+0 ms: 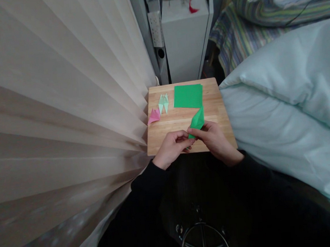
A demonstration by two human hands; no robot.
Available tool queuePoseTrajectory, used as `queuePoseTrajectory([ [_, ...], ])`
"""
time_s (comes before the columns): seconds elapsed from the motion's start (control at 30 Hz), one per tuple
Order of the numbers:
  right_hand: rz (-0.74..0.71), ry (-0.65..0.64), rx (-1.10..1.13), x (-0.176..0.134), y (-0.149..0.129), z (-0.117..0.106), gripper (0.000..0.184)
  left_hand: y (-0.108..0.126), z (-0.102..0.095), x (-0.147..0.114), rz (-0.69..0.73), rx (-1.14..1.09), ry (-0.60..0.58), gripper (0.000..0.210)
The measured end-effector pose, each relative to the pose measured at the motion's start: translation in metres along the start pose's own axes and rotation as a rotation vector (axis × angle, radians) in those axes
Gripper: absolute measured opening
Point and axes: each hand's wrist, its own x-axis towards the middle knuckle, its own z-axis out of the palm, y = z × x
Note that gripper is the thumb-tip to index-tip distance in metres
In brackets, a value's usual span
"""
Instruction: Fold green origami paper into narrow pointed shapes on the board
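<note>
A green folded origami paper (197, 119), narrow and pointed at its top, is held over the front part of a small wooden table (169, 125). My right hand (213, 138) pinches it between thumb and fingers from the right. At its lower tip, my left hand (174, 144) has its thumb and fingers closed on the paper. Some of the left fingertips are hidden behind the thumb and the fold. Beyond the hands lies a stack of green square paper (188, 96). A pale green folded piece (163, 103) and a pink folded piece (154, 116) rest at the left.
A pleated curtain (94, 87) hangs along the table's left side. On the right is a bed with a pale blue quilt (279, 104) and striped bedding (232, 36). A white cabinet (184, 43) and a power strip (155, 28) stand behind the table.
</note>
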Motion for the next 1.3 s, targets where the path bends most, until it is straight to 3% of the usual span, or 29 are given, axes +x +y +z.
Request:
queuePoseTrajectory([
  [0.1, -0.006, 0.104, 0.027, 0.0, 0.0, -0.003, 0.028, -0.001, -0.005, 0.002, 0.056, -0.033, 0.111, 0.024],
  [0.23, 0.052, 0.106, 0.142, -0.002, -0.008, -0.006, 0.026, 0.0, -0.013, 0.006, 0.138, -0.114, 0.306, 0.024],
  [0.4, 0.083, 0.165, 0.244, -0.004, -0.013, -0.002, 0.031, 0.005, -0.014, 0.008, 0.222, -0.357, 0.428, 0.026],
  [0.5, 0.058, 0.213, 0.28, -0.005, -0.012, 0.001, 0.032, 0.004, -0.003, 0.006, 0.209, -0.562, 0.405, 0.033],
  [0.6, 0.055, 0.201, 0.298, -0.009, -0.009, 0.007, 0.029, -0.001, 0.011, 0.004, 0.102, -0.596, 0.286, 0.037],
  [0.67, 0.077, 0.165, 0.292, -0.011, -0.007, 0.011, 0.028, -0.004, 0.015, 0.005, 0.11, -0.575, 0.332, 0.036],
  [0.77, 0.087, 0.137, 0.262, -0.011, -0.005, 0.011, 0.03, -0.004, 0.01, 0.008, 0.116, -0.525, 0.391, 0.033],
  [0.97, -0.01, 0.08, 0.035, -0.004, -0.005, 0.0, 0.034, 0.001, -0.008, 0.011, 0.114, -0.395, 0.371, 0.037],
  [1.17, -0.028, 0.065, 0.008, -0.003, 0.001, 0.002, 0.031, -0.002, 0.001, 0.008, 0.109, -0.332, 0.31, 0.035],
  [1.3, -0.047, 0.052, 0.017, -0.004, 0.005, 0.005, 0.03, -0.004, 0.005, 0.008, 0.118, -0.338, 0.361, 0.034],
])
